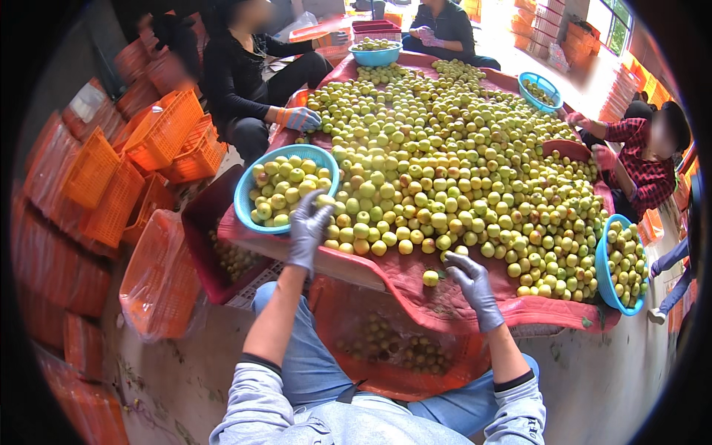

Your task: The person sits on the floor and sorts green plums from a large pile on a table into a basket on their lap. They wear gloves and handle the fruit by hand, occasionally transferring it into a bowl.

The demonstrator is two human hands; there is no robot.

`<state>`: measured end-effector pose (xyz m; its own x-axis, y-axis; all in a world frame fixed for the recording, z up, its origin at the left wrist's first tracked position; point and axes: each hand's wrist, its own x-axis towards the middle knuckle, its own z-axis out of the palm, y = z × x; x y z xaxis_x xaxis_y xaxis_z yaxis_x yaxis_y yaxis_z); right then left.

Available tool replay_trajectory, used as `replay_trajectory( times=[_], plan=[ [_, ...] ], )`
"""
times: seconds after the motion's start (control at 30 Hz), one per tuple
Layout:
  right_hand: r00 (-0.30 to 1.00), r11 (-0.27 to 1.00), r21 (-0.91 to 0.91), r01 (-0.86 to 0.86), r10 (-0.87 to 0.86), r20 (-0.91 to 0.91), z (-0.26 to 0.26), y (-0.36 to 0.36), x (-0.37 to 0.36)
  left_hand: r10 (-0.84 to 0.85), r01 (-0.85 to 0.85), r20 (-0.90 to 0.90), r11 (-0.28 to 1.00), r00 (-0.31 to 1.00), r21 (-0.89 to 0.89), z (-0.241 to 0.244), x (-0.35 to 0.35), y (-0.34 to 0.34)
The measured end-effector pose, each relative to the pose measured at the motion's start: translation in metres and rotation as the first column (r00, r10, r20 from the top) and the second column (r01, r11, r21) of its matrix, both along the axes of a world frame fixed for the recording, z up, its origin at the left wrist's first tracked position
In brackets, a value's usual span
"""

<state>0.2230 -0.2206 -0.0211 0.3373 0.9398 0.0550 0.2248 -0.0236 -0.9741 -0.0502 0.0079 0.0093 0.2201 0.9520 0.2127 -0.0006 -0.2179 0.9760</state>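
Observation:
Small round yellow-green fruits cover a table lined with red cloth. My left hand, in a grey glove, is at the near rim of a blue plastic basket heaped with the same fruits. Between its thumb and fingers is one fruit. My right hand, also gloved in grey, reaches over the near edge of the pile. Its fingertips touch a fruit; whether they grip it cannot be told. One loose fruit lies on the cloth just left of that hand.
More blue baskets stand at the right edge, far right and far end. Below the table edge, an orange crate holds fruits between my knees. Orange crates stack up at left. Co-workers sit left, far and right.

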Motion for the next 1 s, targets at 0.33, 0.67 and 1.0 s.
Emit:
replay_trajectory(
  times=[0.33, 0.67, 1.0],
  plan=[
    [0.988, 0.997, 0.049, 0.066, -0.072, 0.138, -0.006, 0.002, 0.007, 0.609, -0.293, -0.471, 0.758, 0.638, 0.582, -0.008, -0.094, 0.078],
    [0.98, 0.995, 0.016, 0.099, -0.1, 0.17, 0.009, 0.0, 0.006, 0.616, -0.198, -0.705, 0.785, 0.351, 0.587, 0.021, -0.075, 0.098],
    [0.976, 0.99, -0.002, 0.144, -0.142, 0.168, -0.004, 0.011, 0.011, 0.402, 0.098, -0.884, 0.896, 0.237, 0.434, 0.011, -0.006, 0.138]
  ],
)
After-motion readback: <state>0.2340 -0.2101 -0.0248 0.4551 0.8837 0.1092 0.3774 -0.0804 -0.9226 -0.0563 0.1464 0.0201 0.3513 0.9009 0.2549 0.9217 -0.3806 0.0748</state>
